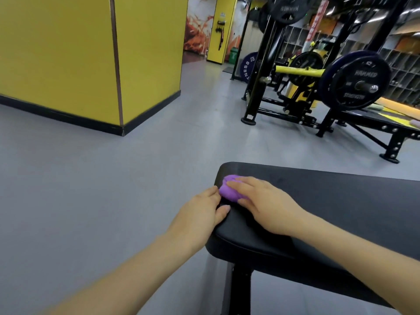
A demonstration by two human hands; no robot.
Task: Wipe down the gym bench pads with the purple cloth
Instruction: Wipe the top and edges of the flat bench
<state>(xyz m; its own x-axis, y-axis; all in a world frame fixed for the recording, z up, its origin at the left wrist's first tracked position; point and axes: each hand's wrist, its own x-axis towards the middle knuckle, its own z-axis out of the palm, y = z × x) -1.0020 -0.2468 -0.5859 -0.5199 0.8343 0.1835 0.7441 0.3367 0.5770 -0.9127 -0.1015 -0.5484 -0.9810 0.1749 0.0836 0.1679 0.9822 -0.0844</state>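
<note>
Lying bunched at the left end of the bench pad (318, 201), near its far corner, the purple cloth (229, 189) is looking soft, light and limp, likely to crumple or slide unless pressed flat; the best hold is probably a palm spread over its middle. The right hand (266, 201) is pressing down on it, fingers fairly straight and draped over the wad, not clearly curling round it. The left hand (202, 212) is resting on the pad's end edge, fingers relaxed, fingertips just beside the cloth, thumb lying on the pad top. The padding is appearing smooth, firm and slightly glossy.
</note>
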